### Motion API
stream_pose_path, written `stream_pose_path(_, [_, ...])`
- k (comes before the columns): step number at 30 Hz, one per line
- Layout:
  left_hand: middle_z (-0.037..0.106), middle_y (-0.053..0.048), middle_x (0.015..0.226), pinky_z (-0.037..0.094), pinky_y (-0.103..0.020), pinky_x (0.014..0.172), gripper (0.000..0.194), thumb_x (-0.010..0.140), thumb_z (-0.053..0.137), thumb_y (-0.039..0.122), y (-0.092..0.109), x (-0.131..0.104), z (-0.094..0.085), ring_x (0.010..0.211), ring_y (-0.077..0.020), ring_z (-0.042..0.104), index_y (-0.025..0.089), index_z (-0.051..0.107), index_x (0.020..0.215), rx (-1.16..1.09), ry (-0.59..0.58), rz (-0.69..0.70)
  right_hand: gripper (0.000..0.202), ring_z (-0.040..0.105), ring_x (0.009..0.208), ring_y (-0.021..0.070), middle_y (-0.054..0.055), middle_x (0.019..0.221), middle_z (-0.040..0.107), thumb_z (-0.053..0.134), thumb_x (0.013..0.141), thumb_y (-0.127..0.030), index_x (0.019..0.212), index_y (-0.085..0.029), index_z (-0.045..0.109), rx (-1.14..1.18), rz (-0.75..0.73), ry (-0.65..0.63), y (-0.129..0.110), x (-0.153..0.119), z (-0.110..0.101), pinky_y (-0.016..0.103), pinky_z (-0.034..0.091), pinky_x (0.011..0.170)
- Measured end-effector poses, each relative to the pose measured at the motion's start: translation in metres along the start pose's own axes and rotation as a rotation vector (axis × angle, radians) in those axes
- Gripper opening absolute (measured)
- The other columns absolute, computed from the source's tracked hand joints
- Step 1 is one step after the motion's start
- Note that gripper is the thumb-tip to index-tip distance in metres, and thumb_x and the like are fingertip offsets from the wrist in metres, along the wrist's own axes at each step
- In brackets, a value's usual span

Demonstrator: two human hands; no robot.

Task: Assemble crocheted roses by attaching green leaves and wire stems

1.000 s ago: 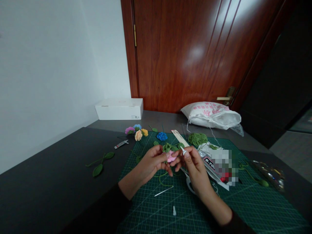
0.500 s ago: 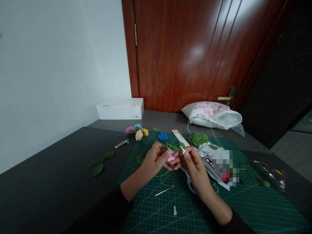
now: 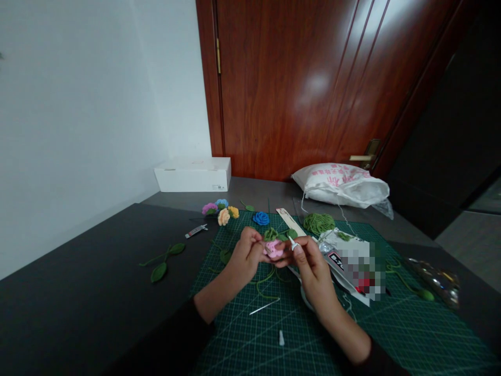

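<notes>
A pink crochet flower [image 3: 274, 249] is pinched in my left hand [image 3: 248, 251], and fingers of my right hand touch its right side. Between thumb and forefinger my right hand [image 3: 311, 261] grips a small white nozzle [image 3: 293, 243], its tip pointing up and left. Green leaves [image 3: 290, 235] show just behind the flower. Below the hands, a metal needle [image 3: 264, 306] and a small white cap [image 3: 281, 338] lie on the green cutting mat [image 3: 250, 342]. Scissors [image 3: 306, 296] are partly hidden by my right hand.
Several crochet flowers [image 3: 223, 216] and a blue rose [image 3: 261, 218] lie behind the hands, with a glue tube [image 3: 195, 231] at left. Green yarn [image 3: 319, 223], a B-7000 package [image 3: 348, 266] and a white bag [image 3: 340, 184] are at right. A white box [image 3: 193, 175] stands behind.
The pink flower has turned and shows more of its face between my hands. My left fingers have shifted to its left edge. The nozzle has moved slightly left.
</notes>
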State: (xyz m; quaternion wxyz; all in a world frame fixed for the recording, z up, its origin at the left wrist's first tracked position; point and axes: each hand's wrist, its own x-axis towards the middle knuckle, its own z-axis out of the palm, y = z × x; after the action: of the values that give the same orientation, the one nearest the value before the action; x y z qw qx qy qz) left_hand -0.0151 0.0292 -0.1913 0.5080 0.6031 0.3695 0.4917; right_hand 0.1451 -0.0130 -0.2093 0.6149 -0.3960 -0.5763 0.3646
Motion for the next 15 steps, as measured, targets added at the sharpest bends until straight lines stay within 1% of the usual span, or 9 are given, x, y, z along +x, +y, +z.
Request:
stream_pose_path(3, [0.049, 0.003, 0.077, 0.057, -0.031, 0.064, 0.009, 0.082, 0.054, 0.023, 0.001, 0.001, -0.001, 0.068, -0.0145, 0.059, 0.020, 0.045, 0.083, -0.049, 0.032, -0.023, 0.019, 0.071, 0.072, 0.0185, 0.004, 0.095, 0.070, 0.047, 0.099, -0.042, 0.095, -0.025, 0.054, -0.035, -0.027, 0.009, -0.001, 0.000, -0.002, 0.032, 0.057, 0.064])
stream_pose_path(7, [0.050, 0.002, 0.074, 0.055, -0.028, 0.068, 0.011, 0.083, 0.054, 0.025, 0.004, 0.002, -0.001, 0.073, -0.0138, 0.056, 0.019, 0.048, 0.076, -0.178, 0.052, -0.035, 0.020, 0.071, 0.070, 0.0180, 0.004, 0.095, 0.070, 0.046, 0.099, -0.042, 0.096, -0.025, 0.055, -0.039, -0.020, 0.014, 0.000, 0.000, -0.004, 0.031, 0.056, 0.063])
stream_pose_path(10, [0.054, 0.000, 0.080, 0.056, -0.032, 0.073, 0.012, 0.085, 0.052, 0.027, 0.010, 0.002, 0.001, 0.080, -0.0152, 0.058, 0.019, 0.047, 0.077, -0.316, 0.000, -0.053, 0.020, 0.071, 0.071, 0.0181, 0.004, 0.098, 0.069, 0.047, 0.099, -0.043, 0.096, -0.025, 0.056, -0.027, -0.008, 0.014, 0.001, 0.001, -0.006, 0.032, 0.056, 0.064])
stream_pose_path(12, [0.056, -0.001, 0.084, 0.058, -0.037, 0.073, 0.013, 0.086, 0.053, 0.028, 0.013, 0.001, 0.002, 0.081, -0.0157, 0.059, 0.019, 0.045, 0.080, -0.409, -0.053, -0.082, 0.021, 0.071, 0.071, 0.0182, 0.005, 0.099, 0.069, 0.047, 0.099, -0.043, 0.095, -0.025, 0.056, -0.019, 0.000, 0.014, 0.001, 0.002, -0.007, 0.032, 0.057, 0.064])
stream_pose_path(13, [0.055, -0.001, 0.084, 0.059, -0.038, 0.070, 0.013, 0.086, 0.053, 0.028, 0.013, 0.001, 0.002, 0.079, -0.0156, 0.060, 0.020, 0.045, 0.081, -0.420, -0.061, -0.093, 0.021, 0.071, 0.071, 0.0180, 0.005, 0.099, 0.069, 0.047, 0.099, -0.044, 0.095, -0.025, 0.056, -0.013, 0.008, 0.013, 0.001, 0.002, -0.007, 0.032, 0.057, 0.064])
stream_pose_path(15, [0.055, 0.000, 0.080, 0.060, -0.036, 0.064, 0.013, 0.087, 0.053, 0.030, 0.013, 0.001, 0.002, 0.075, -0.0155, 0.061, 0.020, 0.044, 0.084, -0.338, -0.004, -0.083, 0.021, 0.071, 0.070, 0.0180, 0.004, 0.097, 0.070, 0.047, 0.098, -0.044, 0.095, -0.025, 0.055, 0.009, 0.026, 0.006, -0.001, 0.003, -0.007, 0.032, 0.057, 0.063])
